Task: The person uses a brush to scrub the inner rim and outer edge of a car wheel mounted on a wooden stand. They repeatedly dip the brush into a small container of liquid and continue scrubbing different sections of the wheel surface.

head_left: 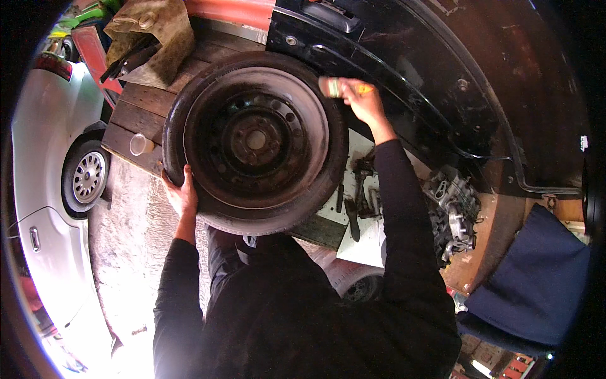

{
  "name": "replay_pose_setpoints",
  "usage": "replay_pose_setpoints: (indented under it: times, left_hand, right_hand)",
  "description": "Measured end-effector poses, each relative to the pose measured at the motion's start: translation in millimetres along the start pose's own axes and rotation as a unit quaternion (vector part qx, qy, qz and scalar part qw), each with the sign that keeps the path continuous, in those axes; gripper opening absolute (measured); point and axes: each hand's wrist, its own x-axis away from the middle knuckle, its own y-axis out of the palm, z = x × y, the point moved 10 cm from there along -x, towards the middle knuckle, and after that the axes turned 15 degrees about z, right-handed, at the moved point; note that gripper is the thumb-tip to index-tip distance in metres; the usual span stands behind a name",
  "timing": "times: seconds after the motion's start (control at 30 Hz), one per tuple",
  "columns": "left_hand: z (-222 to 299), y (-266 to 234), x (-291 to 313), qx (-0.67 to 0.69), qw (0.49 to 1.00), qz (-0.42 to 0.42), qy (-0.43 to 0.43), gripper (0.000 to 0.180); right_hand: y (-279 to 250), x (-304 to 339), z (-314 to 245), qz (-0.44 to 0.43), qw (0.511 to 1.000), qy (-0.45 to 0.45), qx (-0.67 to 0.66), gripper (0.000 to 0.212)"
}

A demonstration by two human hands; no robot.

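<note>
A car wheel with its tyre [255, 218] rests on a wooden bench in front of me, the dark, dusty steel rim [297, 170] facing up toward me. My left hand [182, 192] grips the tyre at its lower left edge, thumb on the near side and the other fingers partly hidden behind it. Closed round a yellow-handled paintbrush [331, 87], my right hand [361, 100] is at the tyre's upper right edge. The brush's bristles point left, close to the tyre; whether they touch it I cannot tell.
A small clear plastic cup [140, 144] stands on the bench planks [142, 104] left of the wheel. Behind it sits a stained bag [170, 57]. Tools [363, 189] and a metal engine part [453, 211] lie right. A black car panel [404, 69] rises behind; a silver car [47, 151] stands left.
</note>
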Motion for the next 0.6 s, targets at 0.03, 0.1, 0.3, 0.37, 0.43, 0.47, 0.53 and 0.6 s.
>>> replay_pose_setpoints:
  times: [0.03, 0.1, 0.3, 0.37, 0.43, 0.47, 0.53, 0.6]
  left_hand:
    - [-2.4, -1.2, -0.4, -0.003, 1.0, 0.003, -0.003, 0.101]
    - [-4.2, -2.2, -0.4, -0.006, 1.0, 0.006, -0.006, 0.1]
    - [4.6, -5.3, -0.6, -0.024, 1.0, 0.0, 0.002, 0.099]
    - [7.6, -2.2, 0.8, -0.002, 1.0, -0.007, 0.0, 0.099]
    - [6.8, -6.1, -0.8, 0.002, 1.0, 0.0, 0.002, 0.098]
    - [6.7, -9.0, -1.8, -0.002, 1.0, 0.007, 0.007, 0.098]
    - [5.4, -7.0, 0.2, -0.007, 1.0, 0.006, 0.005, 0.097]
    - [0.7, -4.6, -0.2, -0.014, 1.0, 0.002, -0.007, 0.097]
  right_hand:
    - [-0.1, 15.4, -5.3, -0.031, 0.999, 0.027, -0.035, 0.022]
    - [-2.9, 24.1, 12.0, -0.162, 0.98, 0.099, 0.056, 0.022]
    - [19.2, 1.2, -14.6, -0.239, 0.949, 0.099, 0.178, 0.021]
    - [37.7, -23.3, -22.0, -0.206, 0.947, -0.012, 0.246, 0.02]
    - [61.6, -33.3, -55.4, -0.158, 0.964, -0.076, 0.2, 0.02]
    - [63.9, -34.0, -74.7, -0.118, 0.972, -0.097, 0.18, 0.02]
    - [62.9, -38.3, -74.6, -0.086, 0.977, -0.114, 0.16, 0.02]
    - [57.1, -34.0, -67.7, -0.09, 0.977, -0.122, 0.149, 0.02]
